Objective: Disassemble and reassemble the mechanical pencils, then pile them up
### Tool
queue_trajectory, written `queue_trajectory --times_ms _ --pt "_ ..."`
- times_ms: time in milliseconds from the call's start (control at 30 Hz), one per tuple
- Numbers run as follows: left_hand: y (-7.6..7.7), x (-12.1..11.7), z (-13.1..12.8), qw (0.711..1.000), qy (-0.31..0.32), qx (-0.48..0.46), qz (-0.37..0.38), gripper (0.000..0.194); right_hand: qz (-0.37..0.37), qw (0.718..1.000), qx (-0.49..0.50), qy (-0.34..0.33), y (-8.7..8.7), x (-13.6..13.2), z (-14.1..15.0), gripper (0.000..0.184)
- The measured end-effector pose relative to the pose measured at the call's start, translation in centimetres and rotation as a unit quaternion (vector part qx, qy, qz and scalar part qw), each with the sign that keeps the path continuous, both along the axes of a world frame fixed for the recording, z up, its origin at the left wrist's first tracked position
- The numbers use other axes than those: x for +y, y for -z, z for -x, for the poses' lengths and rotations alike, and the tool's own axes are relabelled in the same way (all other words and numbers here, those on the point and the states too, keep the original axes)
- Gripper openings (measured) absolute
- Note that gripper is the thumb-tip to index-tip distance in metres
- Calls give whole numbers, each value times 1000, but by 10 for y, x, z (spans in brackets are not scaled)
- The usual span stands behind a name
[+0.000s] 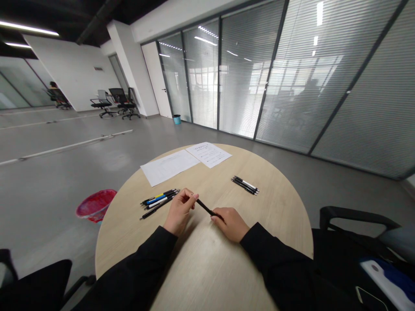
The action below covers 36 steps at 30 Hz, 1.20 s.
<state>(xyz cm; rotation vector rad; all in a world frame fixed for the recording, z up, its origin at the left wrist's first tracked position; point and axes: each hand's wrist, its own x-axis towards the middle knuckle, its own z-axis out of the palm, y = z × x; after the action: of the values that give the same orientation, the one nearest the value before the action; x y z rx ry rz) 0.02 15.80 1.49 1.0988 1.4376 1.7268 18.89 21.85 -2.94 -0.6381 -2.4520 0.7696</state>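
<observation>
A person's left hand and right hand grasp a black pen above the near half of a round wooden tabletop, the left fingers pinching its upper end, the right fingers closed on its lower end. Black sleeves run back toward the near edge. Just beyond the left hand, a bundle of black, blue and yellow pens lies toward the left edge; a smaller bundle of black and white pens lies toward the right edge, well apart from the right hand. Two printed sheets lie side by side at the far edge. Past the left edge, a red waste bin stands on the grey floor. Far off, black office chairs stand near a white wall, and a glass partition with blinds runs along the right side.
</observation>
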Motion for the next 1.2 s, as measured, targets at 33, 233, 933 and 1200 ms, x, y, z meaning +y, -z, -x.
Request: queue_trajectory --times_ms 33,233,933,1200 --pt "-1 0 0 1000 -4 11 4 34 0 1000 -1 1 0 0 0 21" --pt "-3 -3 0 998 58 -5 3 31 7 1000 4 12 -2 1 -1 22" --pt "4 -1 7 999 44 -27 15 29 25 999 25 12 1 3 -1 24" --pt "4 0 7 997 57 -53 0 28 25 999 27 10 0 3 -2 23"
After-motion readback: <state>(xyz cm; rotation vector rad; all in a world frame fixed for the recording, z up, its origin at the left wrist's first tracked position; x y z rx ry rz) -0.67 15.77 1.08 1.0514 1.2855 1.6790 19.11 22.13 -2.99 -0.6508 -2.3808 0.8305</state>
